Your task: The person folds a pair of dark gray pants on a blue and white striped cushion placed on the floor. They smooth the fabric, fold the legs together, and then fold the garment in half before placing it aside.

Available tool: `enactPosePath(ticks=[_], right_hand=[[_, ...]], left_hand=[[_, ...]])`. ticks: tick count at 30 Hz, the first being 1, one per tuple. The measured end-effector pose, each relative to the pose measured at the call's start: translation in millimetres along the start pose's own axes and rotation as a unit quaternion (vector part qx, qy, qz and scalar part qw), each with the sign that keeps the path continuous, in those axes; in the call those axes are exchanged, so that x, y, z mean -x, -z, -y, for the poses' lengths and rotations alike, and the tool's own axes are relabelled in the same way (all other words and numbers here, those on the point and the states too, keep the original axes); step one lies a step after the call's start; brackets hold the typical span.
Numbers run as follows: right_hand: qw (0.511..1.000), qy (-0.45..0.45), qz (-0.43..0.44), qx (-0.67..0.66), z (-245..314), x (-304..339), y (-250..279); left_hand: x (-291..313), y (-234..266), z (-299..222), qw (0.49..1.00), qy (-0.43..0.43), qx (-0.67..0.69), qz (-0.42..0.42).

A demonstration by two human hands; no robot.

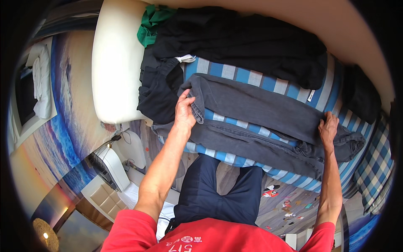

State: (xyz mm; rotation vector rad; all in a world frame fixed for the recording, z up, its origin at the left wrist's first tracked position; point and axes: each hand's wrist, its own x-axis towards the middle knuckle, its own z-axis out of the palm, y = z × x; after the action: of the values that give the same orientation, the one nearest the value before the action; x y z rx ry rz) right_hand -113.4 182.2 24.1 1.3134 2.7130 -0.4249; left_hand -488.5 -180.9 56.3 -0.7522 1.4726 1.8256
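Dark grey trousers lie stretched sideways across a blue, grey and white striped sofa cover. Their two legs are spread apart, hems toward the left and waist toward the right. My left hand grips the hem of the far leg, thumb and fingers closed on the folded cloth. At the other end, my right hand has its fingers curled on the trousers near the waist. The near leg rests along the front of the sofa, touched by neither hand along its length.
Black garments cover the sofa's back part, with dark cloth heaped at left. Green fabric sits by the cream armrest. A checked cushion is at right. Small colourful pieces dot the floor.
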Motion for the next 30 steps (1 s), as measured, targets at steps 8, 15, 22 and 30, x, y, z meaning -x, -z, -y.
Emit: enactPosePath(ticks=[8, 15, 22, 30], right_hand=[[1.000, -0.013, 0.009, 0.003, -1.9, 0.0, 0.0], [1.000, -0.012, 0.005, 0.002, -2.2, 0.6, -2.0], [1.000, 0.005, -0.010, -0.005, -7.4, 0.6, -3.4], [0.998, 0.025, -0.047, -0.032, -7.0, 0.4, -3.2]], left_hand=[[25.6, -12.6, -22.2, 0.970, -0.231, -0.064, -0.034], [29.9, -18.2, -34.9, 0.772, -0.476, -0.418, -0.044], [-26.0, -36.5, -50.7, 0.456, -0.593, -0.664, -0.027], [-53.1, -22.6, -43.6, 0.410, -0.454, -0.790, -0.042]])
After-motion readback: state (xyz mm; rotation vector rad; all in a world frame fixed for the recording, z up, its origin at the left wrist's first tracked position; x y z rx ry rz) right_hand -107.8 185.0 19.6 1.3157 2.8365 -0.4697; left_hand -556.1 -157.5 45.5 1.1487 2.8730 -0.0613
